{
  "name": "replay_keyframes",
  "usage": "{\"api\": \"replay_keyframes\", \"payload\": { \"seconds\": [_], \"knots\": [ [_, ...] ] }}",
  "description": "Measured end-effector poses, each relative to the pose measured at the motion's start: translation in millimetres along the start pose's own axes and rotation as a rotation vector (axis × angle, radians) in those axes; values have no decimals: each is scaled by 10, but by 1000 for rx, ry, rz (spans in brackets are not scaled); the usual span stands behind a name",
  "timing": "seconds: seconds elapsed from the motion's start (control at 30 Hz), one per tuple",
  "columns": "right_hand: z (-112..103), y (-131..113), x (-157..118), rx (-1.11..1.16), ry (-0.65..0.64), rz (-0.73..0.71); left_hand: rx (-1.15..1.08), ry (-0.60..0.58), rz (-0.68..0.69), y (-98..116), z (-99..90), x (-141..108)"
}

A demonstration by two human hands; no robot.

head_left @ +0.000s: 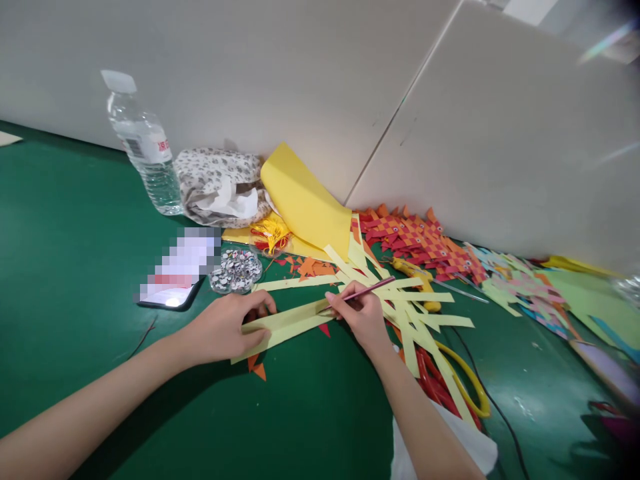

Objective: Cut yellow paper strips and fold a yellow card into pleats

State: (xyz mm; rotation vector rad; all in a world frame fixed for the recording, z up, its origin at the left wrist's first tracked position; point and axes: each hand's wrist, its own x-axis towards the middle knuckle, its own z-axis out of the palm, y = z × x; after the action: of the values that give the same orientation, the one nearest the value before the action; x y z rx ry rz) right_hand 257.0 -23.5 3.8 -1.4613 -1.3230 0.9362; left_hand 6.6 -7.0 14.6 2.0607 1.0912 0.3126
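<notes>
A pale yellow paper strip (295, 323) lies at a slant on the green table. My left hand (233, 327) pinches its left end, thumb in front and fingers curled behind. My right hand (357, 312) is closed on a slim dark red pen (376, 286), whose lower tip meets the strip near its right end. Right behind and beside my right hand, several loose pale yellow strips (407, 313) lie crossed in a pile. Small orange scraps (259, 371) rest just below the strip by my left hand.
A water bottle (145, 147), a patterned pouch (220, 177), a phone (180, 270) and a bag of googly eyes (235, 271) stand or lie at left. Yellow paper (307, 200) leans by the wall. Red-orange woven pieces (420, 240), red-handled scissors (435, 380) and a cable (493, 400) are right.
</notes>
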Motion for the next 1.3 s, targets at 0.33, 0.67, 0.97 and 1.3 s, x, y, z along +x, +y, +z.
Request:
{"api": "replay_keyframes", "payload": {
  "seconds": [0.33,0.67,0.97,1.3],
  "knots": [
    [-56,44,34,9,9,-17,4,-6,-3,0,8,4],
    [-162,88,91,-12,51,-37,8,-13,-1,-3,7,6],
    [-292,115,144,-38,128,-43,15,-5,0,-12,17,-4],
    [-388,179,183,-75,175,-32,9,-3,-2,-5,7,2]
  ]
}}
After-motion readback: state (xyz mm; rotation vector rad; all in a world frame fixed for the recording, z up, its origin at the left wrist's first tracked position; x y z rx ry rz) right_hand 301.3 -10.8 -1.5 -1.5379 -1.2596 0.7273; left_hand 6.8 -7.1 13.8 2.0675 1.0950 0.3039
